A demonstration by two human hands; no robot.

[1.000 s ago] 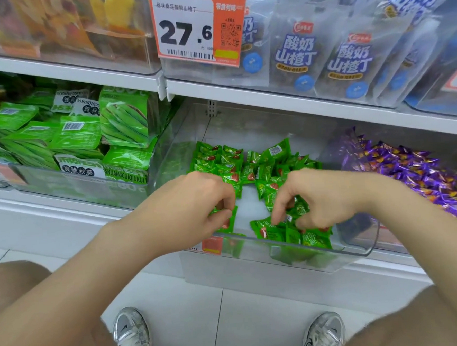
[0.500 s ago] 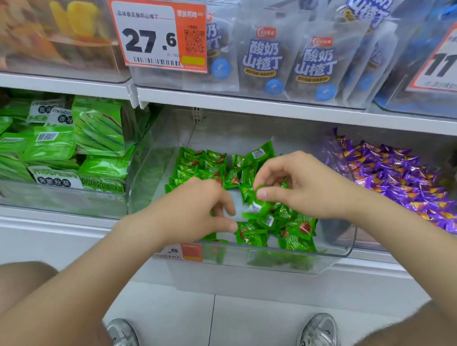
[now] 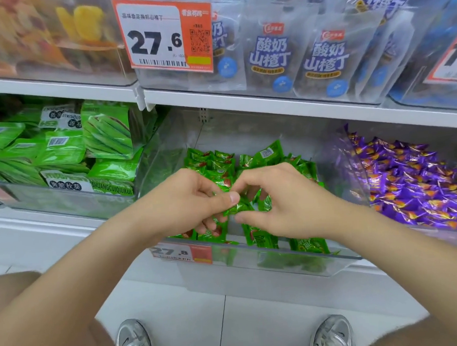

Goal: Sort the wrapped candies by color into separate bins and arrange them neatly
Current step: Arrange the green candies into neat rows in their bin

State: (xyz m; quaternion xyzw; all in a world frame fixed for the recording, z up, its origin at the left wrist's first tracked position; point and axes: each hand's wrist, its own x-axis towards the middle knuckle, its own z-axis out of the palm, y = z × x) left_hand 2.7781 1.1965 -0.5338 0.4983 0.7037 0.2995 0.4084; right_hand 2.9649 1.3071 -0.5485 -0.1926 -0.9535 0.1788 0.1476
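Hands: green candy (image 3: pixel 236 208) pinched by left hand (image 3: pixel 186 202) and right hand (image 3: pixel 290 203) | Risk: slip — wrapper judged slick — drop past clear bin (image 3: pixel 280 253) near rim.

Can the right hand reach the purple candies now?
Likely yes, though not straight across: the clear bin wall stands before the purple candies. The right hand pinches a green candy with the left hand. Lifting over looks free.
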